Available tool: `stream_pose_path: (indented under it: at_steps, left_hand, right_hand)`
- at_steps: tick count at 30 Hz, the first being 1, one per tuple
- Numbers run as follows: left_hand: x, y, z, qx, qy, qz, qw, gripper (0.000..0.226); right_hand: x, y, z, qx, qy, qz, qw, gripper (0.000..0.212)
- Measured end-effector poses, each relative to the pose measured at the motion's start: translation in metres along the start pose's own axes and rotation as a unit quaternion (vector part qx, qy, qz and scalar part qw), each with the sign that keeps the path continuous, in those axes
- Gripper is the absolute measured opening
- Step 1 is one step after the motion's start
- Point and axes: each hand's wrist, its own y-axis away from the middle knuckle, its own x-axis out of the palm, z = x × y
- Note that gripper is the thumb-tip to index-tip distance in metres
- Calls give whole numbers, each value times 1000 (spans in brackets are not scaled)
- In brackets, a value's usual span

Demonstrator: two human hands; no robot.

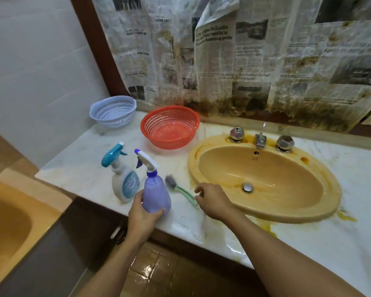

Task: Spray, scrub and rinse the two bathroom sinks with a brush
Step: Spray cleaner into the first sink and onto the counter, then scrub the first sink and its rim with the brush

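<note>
A yellow oval sink (308,202) is set in the marble counter, with a chrome tap (260,140) and two knobs behind it. My left hand (142,213) grips the base of a purple spray bottle (155,191) that stands upright on the counter. A brush (180,188) with a green handle and grey bristles lies between the bottle and the sink. My right hand (212,200) hovers over the end of the brush handle, fingers apart, holding nothing. A second yellow basin (7,224) shows at the lower left.
A white and teal spray bottle (124,181) stands just left of the purple one. A red basket (169,126) and a pale blue basket (113,111) sit at the back of the counter (79,168). Stained newspaper (244,61) covers the wall. The floor below is wet tile.
</note>
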Motion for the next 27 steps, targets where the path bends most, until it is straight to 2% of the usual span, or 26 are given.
stream_pose_path:
  at_steps: [6, 10, 12, 14, 16, 18, 22, 25, 27]
  left_hand:
    - [-1, -47, 21, 1, -29, -8, 1000, 86]
    - [8, -59, 25, -13, -31, 3, 999, 93]
    - [15, -54, 24, -26, -50, -24, 998, 92]
    - [25, -38, 18, -85, -90, -77, 989, 74]
    - [34, -23, 13, -122, -104, -92, 983, 40]
    - [43, -16, 13, -82, -104, -58, 989, 15]
    - [68, -24, 6, 26, -122, 43, 991, 19]
    - [92, -47, -3, 109, -135, 57, 983, 16]
    - [108, -69, -5, 143, -145, 55, 978, 19]
  right_hand:
    - [29, -28, 1, 7, 164, -8, 986, 24]
    - [39, -39, 2, -9, 212, 26, 977, 26]
    - [39, -43, 1, -6, 216, 38, 976, 21]
    - [35, -45, 1, 5, 192, 48, 980, 14]
    - [24, -47, 1, 10, 152, 52, 987, 16]
    - [11, -49, 0, 5, 123, 51, 991, 25]
    - [-23, -51, -14, 17, 87, 49, 995, 21]
    - [-53, -46, -40, 58, 47, 48, 996, 27]
    - [-70, -43, -68, 100, -3, 30, 995, 23]
